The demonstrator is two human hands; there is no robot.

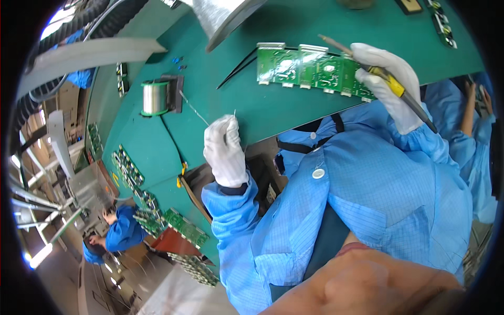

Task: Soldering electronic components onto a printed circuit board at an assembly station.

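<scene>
White gloves cover both hands. My left hand [224, 149] is closed, its fingers pinching a thin solder wire [194, 108] that runs from a solder spool [155, 98]; a short end pokes up past the fingertips. My right hand [399, 68] is wrapped round a yellow and black soldering iron [394, 85]. The iron's tip points left, just above a row of joined green circuit boards [289, 65] on the green mat [199, 68], and looks apart from them. Black tweezers [236, 71] lie at the boards' left end, partly hidden behind them.
A grey metal hood [223, 23] hangs over the far side. More circuit boards stand at the left edge [126, 167] and far right [441, 23]. Small blue parts [178, 64] lie beyond the spool. Other people in blue sit at left [126, 228] and right [457, 121].
</scene>
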